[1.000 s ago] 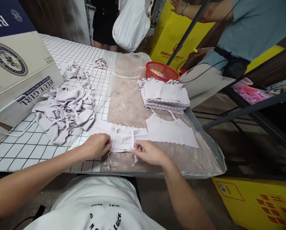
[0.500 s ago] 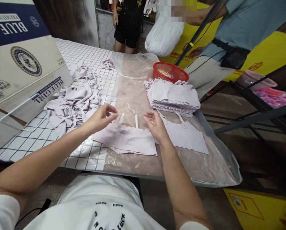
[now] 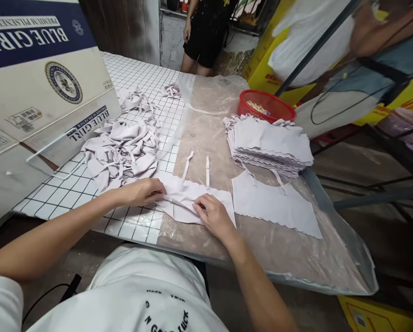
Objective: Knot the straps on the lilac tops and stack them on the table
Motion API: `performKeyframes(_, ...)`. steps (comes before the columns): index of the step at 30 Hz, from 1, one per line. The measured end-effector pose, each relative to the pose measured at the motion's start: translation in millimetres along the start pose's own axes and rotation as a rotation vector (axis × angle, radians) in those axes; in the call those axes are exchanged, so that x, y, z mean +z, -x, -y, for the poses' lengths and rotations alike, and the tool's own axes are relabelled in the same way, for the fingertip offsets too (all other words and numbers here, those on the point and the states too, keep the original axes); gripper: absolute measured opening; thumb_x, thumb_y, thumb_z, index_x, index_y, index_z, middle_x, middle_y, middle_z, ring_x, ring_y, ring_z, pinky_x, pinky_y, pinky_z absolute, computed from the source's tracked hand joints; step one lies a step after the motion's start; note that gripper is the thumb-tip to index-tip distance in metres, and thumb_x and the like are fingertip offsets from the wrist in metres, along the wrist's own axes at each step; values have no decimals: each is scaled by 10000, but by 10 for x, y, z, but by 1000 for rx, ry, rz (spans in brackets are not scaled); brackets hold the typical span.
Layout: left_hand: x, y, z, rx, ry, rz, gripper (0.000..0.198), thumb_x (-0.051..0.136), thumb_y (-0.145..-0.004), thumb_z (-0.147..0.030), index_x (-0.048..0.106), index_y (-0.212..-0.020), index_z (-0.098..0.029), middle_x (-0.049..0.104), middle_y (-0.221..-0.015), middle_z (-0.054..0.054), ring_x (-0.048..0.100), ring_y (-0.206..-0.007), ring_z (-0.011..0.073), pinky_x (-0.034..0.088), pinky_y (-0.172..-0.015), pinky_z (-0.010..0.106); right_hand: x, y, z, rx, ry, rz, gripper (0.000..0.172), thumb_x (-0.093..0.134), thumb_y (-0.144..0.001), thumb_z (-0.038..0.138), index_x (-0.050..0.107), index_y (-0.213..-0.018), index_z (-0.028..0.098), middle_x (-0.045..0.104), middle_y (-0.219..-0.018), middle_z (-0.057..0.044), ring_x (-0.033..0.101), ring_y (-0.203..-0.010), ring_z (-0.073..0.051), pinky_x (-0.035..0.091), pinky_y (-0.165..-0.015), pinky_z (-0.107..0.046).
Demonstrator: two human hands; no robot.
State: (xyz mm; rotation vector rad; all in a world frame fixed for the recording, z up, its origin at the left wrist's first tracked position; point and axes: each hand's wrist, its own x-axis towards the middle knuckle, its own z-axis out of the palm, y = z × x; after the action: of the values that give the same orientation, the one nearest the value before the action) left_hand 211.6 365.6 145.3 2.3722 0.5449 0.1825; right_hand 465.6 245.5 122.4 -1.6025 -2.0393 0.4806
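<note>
Plainly, the garment (image 3: pixel 180 212) stretches between left fingers (image 3: pixel 156 186) and right fingers (image 3: pixel 203 202).

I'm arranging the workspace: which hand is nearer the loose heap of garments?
Left. The left hand is beside the near right corner of the loose heap; the right hand is farther right, at the garment.

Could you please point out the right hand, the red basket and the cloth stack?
Right hand (image 3: pixel 213 214), head view: back of hand.
Red basket (image 3: pixel 276 102), head view: inner wall.
Cloth stack (image 3: pixel 270 138), head view: top piece.
</note>
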Motion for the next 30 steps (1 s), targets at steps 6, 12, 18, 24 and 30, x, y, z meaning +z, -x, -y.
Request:
performKeyframes(6,-100,-115,-5,-203,54,-5,333,419,-922,-424,608,-835,-163,535,-616,-13,420,-538,115,331,-548,230,112,102,360,3,60,-35,161,527,-963,245,602,-824,212,630,-851,-62,568,-853,-212,436,-776,-329)
performKeyframes(12,-172,-253,-39,-144,19,15,314,404,-907,-409,582,-812,-169,548,-621,-4,430,-542,114,332,-546,229,477,26,592,175,135,21,172,651,-908,354,616,-821,210,630,-849,-67,565,-882,-240,425,-757,-345)
performKeyframes(18,-257,-303,-115,-137,23,-97,297,407,-903,-402,576,-815,-174,541,-607,-11,430,-530,111,344,-540,231,514,56,663,-17,-62,83,96,656,-866,202,582,-806,218,652,-929,-51,550,-940,-226,426,-811,-356)
performKeyframes(24,-200,-271,-75,-134,38,-94,321,404,-909,-416,592,-842,-165,588,-651,7,459,-545,117,369,-565,240,496,97,692,0,-318,58,129,627,-816,176,529,-888,218,615,-1093,-84,568,-1051,-223,458,-926,-375)
performKeyframes(30,-131,-213,-32,-161,92,-94,374,428,-914,-480,607,-835,-162,595,-660,9,485,-576,126,369,-561,237,498,-79,747,181,-519,108,187,635,-808,265,545,-966,222,608,-938,-13,578,-866,-171,485,-789,-305)
